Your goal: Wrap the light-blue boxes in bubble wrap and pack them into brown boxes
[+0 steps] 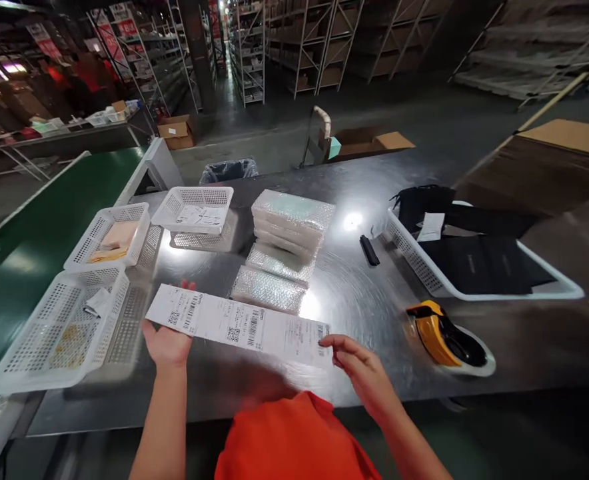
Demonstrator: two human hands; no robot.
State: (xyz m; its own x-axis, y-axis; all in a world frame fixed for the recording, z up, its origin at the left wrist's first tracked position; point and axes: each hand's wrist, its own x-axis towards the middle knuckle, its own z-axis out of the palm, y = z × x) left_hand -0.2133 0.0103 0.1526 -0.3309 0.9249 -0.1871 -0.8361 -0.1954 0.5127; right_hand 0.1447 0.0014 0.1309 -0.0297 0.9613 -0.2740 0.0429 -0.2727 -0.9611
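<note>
A long strip of printed shipping labels (244, 323), with barcodes and QR codes, stretches between my two hands above the metal table. My left hand (169, 343) holds its left end from beneath, the palm under the paper and some fingertips showing past the far edge. At the other end, my right hand (357, 363) pinches the strip between thumb and fingers. Just beyond the strip stand bubble-wrapped packages (289, 227), stacked at the back, with more lying in front of them.
White baskets (57, 273) with papers and packets stand at the left, beside a green conveyor (24, 247). To the right are a basket (419, 263) of black items, a yellow-and-black tape dispenser (449, 340) and a small black object (369, 251). A bin (228, 171) stands behind the table.
</note>
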